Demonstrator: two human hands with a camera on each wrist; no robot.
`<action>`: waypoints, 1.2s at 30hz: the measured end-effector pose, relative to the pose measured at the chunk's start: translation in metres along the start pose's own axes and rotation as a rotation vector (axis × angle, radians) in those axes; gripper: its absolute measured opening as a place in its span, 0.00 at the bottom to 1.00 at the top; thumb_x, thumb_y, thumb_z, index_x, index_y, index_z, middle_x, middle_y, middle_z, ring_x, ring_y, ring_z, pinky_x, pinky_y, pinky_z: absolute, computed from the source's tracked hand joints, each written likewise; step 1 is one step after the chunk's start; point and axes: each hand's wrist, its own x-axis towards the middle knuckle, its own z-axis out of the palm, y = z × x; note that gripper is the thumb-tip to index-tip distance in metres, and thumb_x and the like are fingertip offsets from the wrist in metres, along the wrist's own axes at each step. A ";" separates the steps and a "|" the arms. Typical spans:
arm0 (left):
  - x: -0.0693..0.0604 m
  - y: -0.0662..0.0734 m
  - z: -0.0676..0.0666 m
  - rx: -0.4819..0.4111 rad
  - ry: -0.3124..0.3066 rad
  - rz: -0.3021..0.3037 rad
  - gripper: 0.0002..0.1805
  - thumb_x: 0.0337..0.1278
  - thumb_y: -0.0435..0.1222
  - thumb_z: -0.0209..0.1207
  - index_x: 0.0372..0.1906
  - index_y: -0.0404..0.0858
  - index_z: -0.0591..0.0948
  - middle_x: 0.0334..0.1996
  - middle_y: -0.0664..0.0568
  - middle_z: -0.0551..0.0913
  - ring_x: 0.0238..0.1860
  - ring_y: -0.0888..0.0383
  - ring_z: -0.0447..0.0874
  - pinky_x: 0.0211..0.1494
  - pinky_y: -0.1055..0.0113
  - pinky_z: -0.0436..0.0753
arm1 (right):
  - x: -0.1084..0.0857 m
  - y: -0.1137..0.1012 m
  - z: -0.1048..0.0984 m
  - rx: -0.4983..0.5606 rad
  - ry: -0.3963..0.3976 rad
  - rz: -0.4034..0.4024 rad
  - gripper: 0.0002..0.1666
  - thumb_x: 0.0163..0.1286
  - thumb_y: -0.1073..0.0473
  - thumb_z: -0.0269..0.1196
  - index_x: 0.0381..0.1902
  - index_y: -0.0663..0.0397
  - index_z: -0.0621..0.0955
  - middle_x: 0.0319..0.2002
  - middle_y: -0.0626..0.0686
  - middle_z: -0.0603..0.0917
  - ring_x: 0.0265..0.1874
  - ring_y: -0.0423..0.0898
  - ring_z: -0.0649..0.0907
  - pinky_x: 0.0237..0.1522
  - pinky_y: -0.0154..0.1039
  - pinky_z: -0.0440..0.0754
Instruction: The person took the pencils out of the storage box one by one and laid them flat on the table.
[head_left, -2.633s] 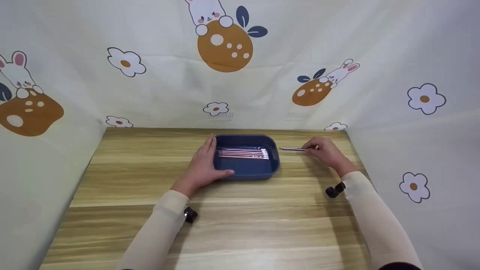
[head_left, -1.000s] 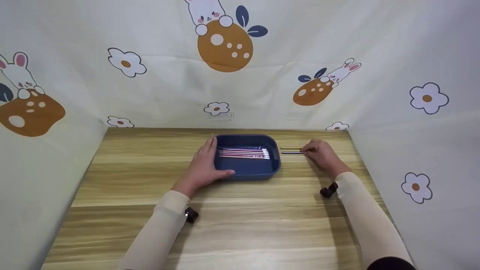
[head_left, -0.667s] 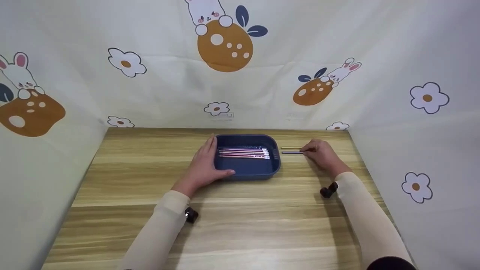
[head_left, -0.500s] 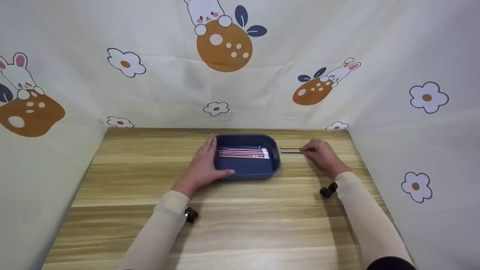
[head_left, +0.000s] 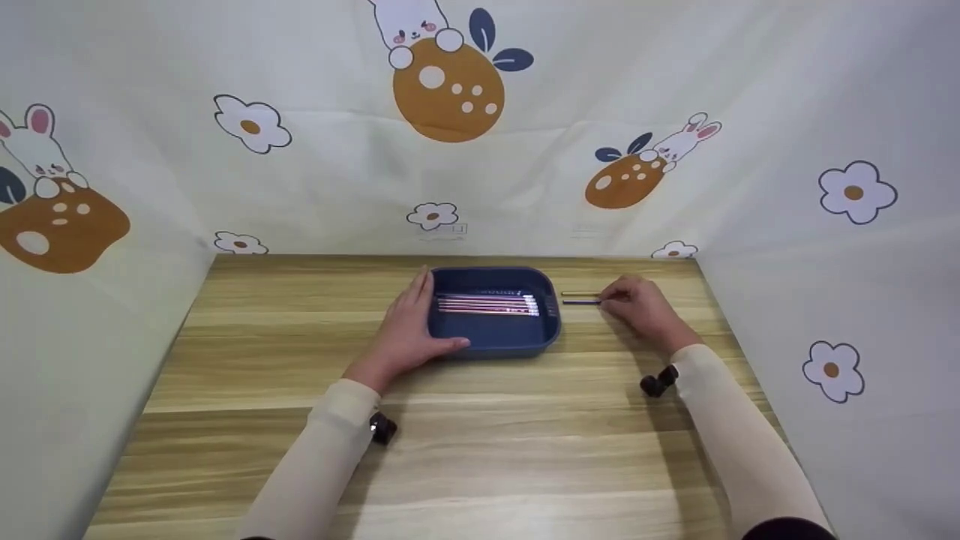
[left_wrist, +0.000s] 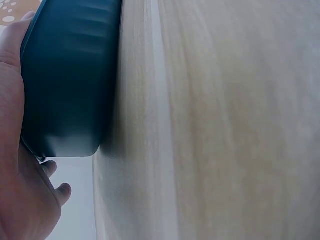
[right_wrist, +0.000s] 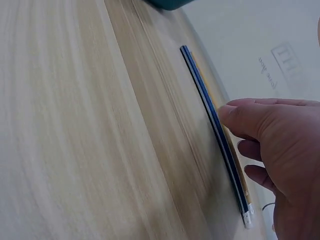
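In the head view my left hand (head_left: 409,330) holds the left end of a dark blue box (head_left: 491,351), thumb along the near rim and fingers on the left side. Several striped pencils (head_left: 487,305) with white erasers lie side by side inside it. Right of the box my right hand (head_left: 641,309) has thumb and fingertips at two pencils on the table. In the right wrist view the dark blue pencil (right_wrist: 202,95) lies nearest, its white end towards me. Beside it the yellow pencil (right_wrist: 199,67) passes behind my thumb, which appears to pinch it; the other fingertips are partly hidden.
The wooden table (head_left: 480,450) runs back to a pale curtain (head_left: 337,165) printed with rabbits, fruit and flowers. That curtain also hangs along both sides. A small black camera sits on each wrist.
My right hand set the pencils down, parting the yellow and dark blue ones, and has since shifted slightly left along them. The left hand and the box have stayed put.
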 end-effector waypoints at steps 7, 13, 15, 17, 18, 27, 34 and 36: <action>0.001 -0.001 0.001 0.001 0.002 -0.004 0.80 0.50 0.71 0.76 0.92 0.37 0.40 0.92 0.43 0.37 0.89 0.36 0.43 0.89 0.40 0.47 | 0.001 -0.033 0.007 0.050 0.063 -0.024 0.09 0.78 0.65 0.72 0.52 0.61 0.91 0.43 0.55 0.91 0.41 0.49 0.84 0.44 0.34 0.81; 0.002 -0.002 0.002 -0.010 0.007 -0.004 0.80 0.50 0.69 0.78 0.92 0.38 0.40 0.92 0.43 0.38 0.89 0.36 0.43 0.89 0.39 0.47 | 0.003 -0.071 0.019 0.099 0.094 -0.085 0.13 0.78 0.65 0.72 0.58 0.59 0.89 0.41 0.54 0.87 0.41 0.47 0.83 0.44 0.34 0.80; 0.002 -0.002 0.002 -0.010 0.008 0.000 0.80 0.50 0.69 0.78 0.92 0.37 0.41 0.92 0.43 0.38 0.89 0.35 0.44 0.89 0.39 0.47 | 0.004 -0.082 0.025 0.108 0.089 -0.118 0.13 0.78 0.65 0.72 0.58 0.59 0.89 0.41 0.53 0.87 0.42 0.47 0.83 0.45 0.36 0.80; 0.002 -0.002 0.002 -0.009 0.008 0.002 0.80 0.51 0.69 0.78 0.92 0.37 0.41 0.92 0.43 0.38 0.89 0.35 0.43 0.89 0.38 0.47 | 0.005 -0.091 0.032 0.114 0.077 -0.157 0.13 0.77 0.65 0.72 0.57 0.60 0.89 0.41 0.53 0.87 0.43 0.47 0.84 0.45 0.37 0.80; 0.001 -0.002 0.002 -0.009 0.007 0.005 0.80 0.51 0.69 0.78 0.92 0.37 0.41 0.92 0.43 0.38 0.89 0.35 0.44 0.89 0.38 0.47 | 0.005 -0.096 0.035 0.120 0.069 -0.171 0.13 0.77 0.65 0.73 0.56 0.61 0.89 0.42 0.53 0.87 0.43 0.47 0.84 0.45 0.37 0.80; 0.000 0.000 0.000 -0.004 0.000 0.008 0.80 0.51 0.71 0.76 0.92 0.37 0.40 0.92 0.44 0.37 0.89 0.35 0.45 0.89 0.37 0.49 | 0.011 -0.135 0.066 0.077 -0.040 -0.278 0.11 0.77 0.66 0.72 0.54 0.58 0.89 0.46 0.57 0.85 0.47 0.56 0.84 0.50 0.53 0.83; 0.000 0.000 0.000 -0.016 0.007 0.009 0.79 0.52 0.68 0.78 0.92 0.37 0.40 0.92 0.42 0.38 0.89 0.36 0.43 0.89 0.39 0.48 | 0.019 -0.150 0.087 -0.013 -0.120 -0.336 0.14 0.76 0.66 0.73 0.56 0.63 0.87 0.50 0.64 0.84 0.50 0.62 0.84 0.56 0.61 0.83; 0.000 0.001 0.000 -0.017 0.012 0.012 0.79 0.52 0.68 0.78 0.92 0.36 0.41 0.92 0.41 0.39 0.89 0.35 0.44 0.89 0.39 0.48 | 0.021 -0.154 0.091 -0.036 -0.137 -0.347 0.15 0.75 0.65 0.74 0.56 0.65 0.87 0.51 0.64 0.84 0.51 0.61 0.84 0.58 0.59 0.83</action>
